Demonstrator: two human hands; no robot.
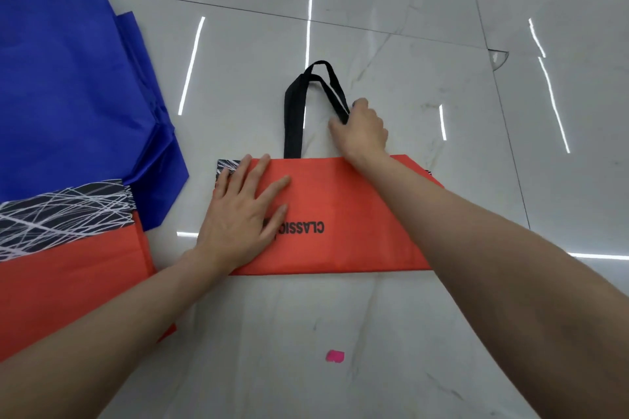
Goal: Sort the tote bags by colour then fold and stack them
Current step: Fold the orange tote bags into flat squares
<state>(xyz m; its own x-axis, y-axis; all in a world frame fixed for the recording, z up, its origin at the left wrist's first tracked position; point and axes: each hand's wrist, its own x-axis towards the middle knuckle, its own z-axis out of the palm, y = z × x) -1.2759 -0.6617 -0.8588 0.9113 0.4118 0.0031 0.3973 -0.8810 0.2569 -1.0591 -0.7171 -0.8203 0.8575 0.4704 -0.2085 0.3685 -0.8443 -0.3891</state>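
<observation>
Two hands work on a folded orange bag (357,214) lying flat on the pale tiled floor (442,27) in the middle of the view. The left hand (243,214) presses on its left part, fingers straight and slightly spread. The right hand (362,133) pinches the black handles (293,112) just beyond the bag's far edge. A second orange bag (68,279) lies to the left, overlapping blue bags (68,78). A pink scrap (335,356) lies nearer the person.

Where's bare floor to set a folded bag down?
White marble floor is bare right of the folded orange tote bag, beyond its black handles, and around the pink scrap. Left is crowded: blue fabric bags, another orange bag.
</observation>
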